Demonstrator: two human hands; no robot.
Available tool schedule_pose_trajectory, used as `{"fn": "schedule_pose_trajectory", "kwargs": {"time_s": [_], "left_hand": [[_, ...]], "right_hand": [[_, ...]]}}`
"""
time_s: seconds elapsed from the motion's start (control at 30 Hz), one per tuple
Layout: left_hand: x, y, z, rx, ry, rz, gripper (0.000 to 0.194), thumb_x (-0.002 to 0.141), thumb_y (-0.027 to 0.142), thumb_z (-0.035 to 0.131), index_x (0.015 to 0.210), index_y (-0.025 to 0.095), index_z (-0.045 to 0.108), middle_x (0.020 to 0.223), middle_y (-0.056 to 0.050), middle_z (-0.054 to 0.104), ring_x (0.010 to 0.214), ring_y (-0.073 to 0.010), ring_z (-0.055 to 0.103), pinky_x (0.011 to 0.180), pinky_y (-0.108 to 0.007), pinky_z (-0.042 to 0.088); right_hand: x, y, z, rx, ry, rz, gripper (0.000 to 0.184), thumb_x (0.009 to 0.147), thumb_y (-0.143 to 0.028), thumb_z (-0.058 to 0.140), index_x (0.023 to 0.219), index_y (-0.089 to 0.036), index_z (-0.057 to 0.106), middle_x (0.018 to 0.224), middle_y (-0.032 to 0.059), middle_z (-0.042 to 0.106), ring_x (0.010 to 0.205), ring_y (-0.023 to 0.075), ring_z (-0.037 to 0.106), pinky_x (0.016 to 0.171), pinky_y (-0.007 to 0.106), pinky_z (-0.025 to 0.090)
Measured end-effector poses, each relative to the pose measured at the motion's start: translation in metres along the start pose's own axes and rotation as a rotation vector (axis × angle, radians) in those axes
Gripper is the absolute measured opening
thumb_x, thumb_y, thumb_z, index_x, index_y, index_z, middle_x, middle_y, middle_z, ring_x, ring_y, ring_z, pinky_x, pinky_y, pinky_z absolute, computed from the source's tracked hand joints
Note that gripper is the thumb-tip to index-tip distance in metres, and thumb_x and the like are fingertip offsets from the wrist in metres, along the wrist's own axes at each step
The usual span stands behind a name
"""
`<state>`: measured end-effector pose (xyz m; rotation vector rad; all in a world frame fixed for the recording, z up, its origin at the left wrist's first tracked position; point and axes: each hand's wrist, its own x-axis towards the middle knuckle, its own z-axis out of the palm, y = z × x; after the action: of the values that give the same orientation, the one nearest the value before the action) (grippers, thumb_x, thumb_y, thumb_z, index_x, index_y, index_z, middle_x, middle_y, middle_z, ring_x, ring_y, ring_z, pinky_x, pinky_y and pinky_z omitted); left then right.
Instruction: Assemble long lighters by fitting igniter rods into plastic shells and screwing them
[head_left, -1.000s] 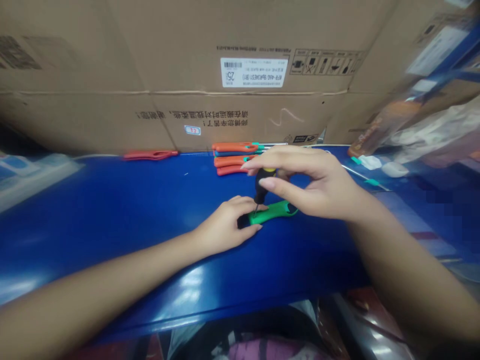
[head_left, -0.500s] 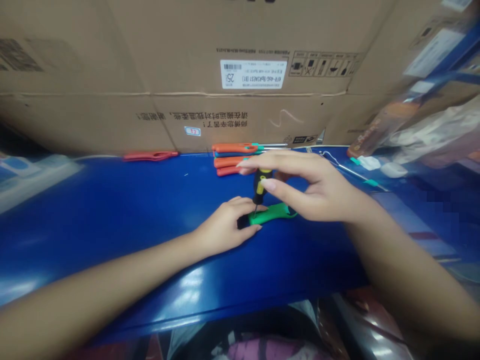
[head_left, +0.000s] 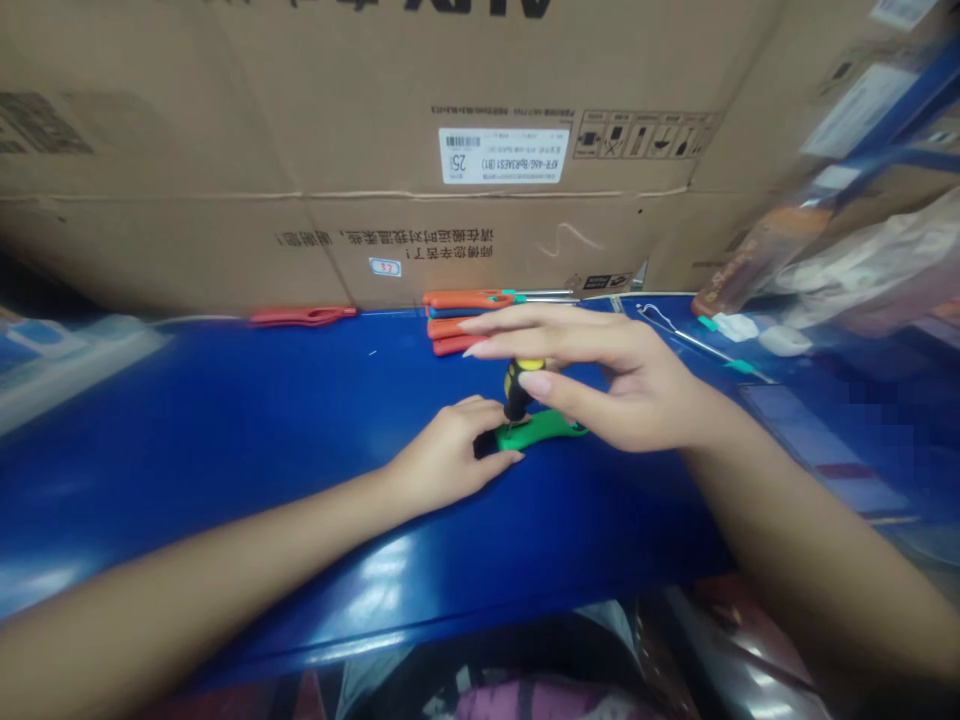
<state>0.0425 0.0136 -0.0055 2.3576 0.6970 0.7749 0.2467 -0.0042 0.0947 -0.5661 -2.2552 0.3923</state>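
On the blue tabletop lies a green plastic handle-shaped piece, its left end pinched between the fingers and thumb of my left hand. A short black-and-yellow screwdriver stands nearly upright, leaning a little, with its tip on the green piece close to my left fingers. My right hand has its thumb and fingers around the top of the screwdriver, some fingers stretched out to the left. Part of the screwdriver's top and the right end of the green piece are hidden by my right hand.
A cardboard box walls off the back. Orange, red and blue handled lighters lie stacked before it, with a red handle piece left of them. A thin metal rod, a bottle and plastic bags are at right.
My right hand's fingers have spread and shifted slightly left on the screwdriver, which sits a little lower and leans differently. My left hand stays on the green piece.
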Motion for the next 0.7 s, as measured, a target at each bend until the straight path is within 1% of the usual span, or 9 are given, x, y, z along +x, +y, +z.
{"fn": "schedule_pose_trajectory", "kwargs": {"time_s": [0.07,0.2,0.3,0.37,0.43,0.5,0.6,0.63,0.7], "left_hand": [[0.0,0.0,0.0,-0.009,0.0,-0.005,0.02,0.086,0.021,0.073,0.106,0.018,0.071,0.106,-0.005,0.076,0.101,-0.024,0.069,0.093,-0.039,0.054],[0.001,0.0,0.0,0.026,0.0,0.005,0.019,0.085,0.021,0.074,0.104,0.019,0.071,0.103,-0.005,0.076,0.098,-0.024,0.069,0.09,-0.039,0.055],[0.001,-0.001,0.001,0.05,0.011,0.018,0.02,0.085,0.02,0.074,0.105,0.019,0.072,0.101,-0.006,0.075,0.094,-0.0242,0.068,0.087,-0.039,0.055],[0.0,-0.001,0.001,0.035,0.003,0.011,0.018,0.086,0.021,0.073,0.104,0.019,0.071,0.1,-0.005,0.075,0.093,-0.0239,0.069,0.087,-0.039,0.055],[0.0,-0.001,0.001,0.018,-0.006,0.002,0.015,0.086,0.022,0.073,0.101,0.018,0.071,0.1,-0.005,0.076,0.094,-0.0237,0.069,0.088,-0.039,0.055],[0.0,-0.002,0.0,0.02,-0.002,0.003,0.015,0.086,0.023,0.073,0.1,0.018,0.071,0.1,-0.006,0.076,0.095,-0.0244,0.069,0.088,-0.039,0.055],[0.001,-0.002,0.0,0.032,-0.003,0.01,0.023,0.086,0.023,0.074,0.108,0.017,0.071,0.105,-0.007,0.076,0.1,-0.0257,0.069,0.09,-0.041,0.055],[0.001,-0.001,0.0,0.03,-0.004,0.012,0.027,0.086,0.023,0.074,0.112,0.017,0.071,0.108,-0.008,0.076,0.102,-0.0257,0.069,0.092,-0.041,0.054],[0.001,0.0,0.0,0.028,-0.006,0.007,0.032,0.086,0.023,0.074,0.118,0.019,0.07,0.113,-0.007,0.076,0.105,-0.0252,0.069,0.096,-0.042,0.053]], "right_hand": [[0.0,-0.001,0.002,0.045,-0.006,0.013,0.028,0.097,-0.018,0.057,0.122,-0.018,0.07,0.118,0.0077,0.074,0.103,0.0166,0.07,0.086,0.028,0.056],[0.0,0.005,0.01,-0.025,0.146,0.003,0.015,0.089,-0.023,0.072,0.102,-0.017,0.075,0.099,0.0044,0.077,0.077,0.0116,0.068,0.066,0.022,0.053],[0.001,0.004,0.011,-0.092,0.172,-0.031,0.02,0.085,-0.03,0.078,0.101,-0.019,0.075,0.097,0.0044,0.077,0.081,0.0132,0.068,0.077,0.025,0.055],[0.001,-0.001,0.008,-0.101,0.107,-0.018,0.023,0.091,-0.027,0.07,0.113,-0.021,0.074,0.108,0.0058,0.076,0.094,0.0154,0.071,0.09,0.029,0.055],[0.001,-0.005,0.004,-0.062,0.039,0.007,0.027,0.096,-0.02,0.061,0.121,-0.022,0.071,0.114,0.0059,0.076,0.105,0.0169,0.07,0.096,0.032,0.054],[0.001,-0.005,0.002,-0.033,0.035,0.021,0.026,0.096,-0.019,0.06,0.118,-0.021,0.073,0.11,0.0054,0.077,0.101,0.0165,0.071,0.09,0.029,0.055],[0.001,0.001,0.005,-0.103,0.15,0.011,0.01,0.09,-0.026,0.071,0.096,-0.019,0.076,0.09,0.0028,0.077,0.073,0.012,0.068,0.07,0.023,0.054],[0.001,0.003,0.006,-0.142,0.195,-0.002,0.01,0.088,-0.028,0.074,0.088,-0.019,0.075,0.083,0.0016,0.076,0.068,0.0109,0.065,0.066,0.023,0.052],[0.001,0.008,0.007,-0.21,0.224,-0.019,0.014,0.088,-0.033,0.074,0.084,-0.019,0.075,0.077,0.0006,0.073,0.068,0.0114,0.063,0.069,0.024,0.052]]}}
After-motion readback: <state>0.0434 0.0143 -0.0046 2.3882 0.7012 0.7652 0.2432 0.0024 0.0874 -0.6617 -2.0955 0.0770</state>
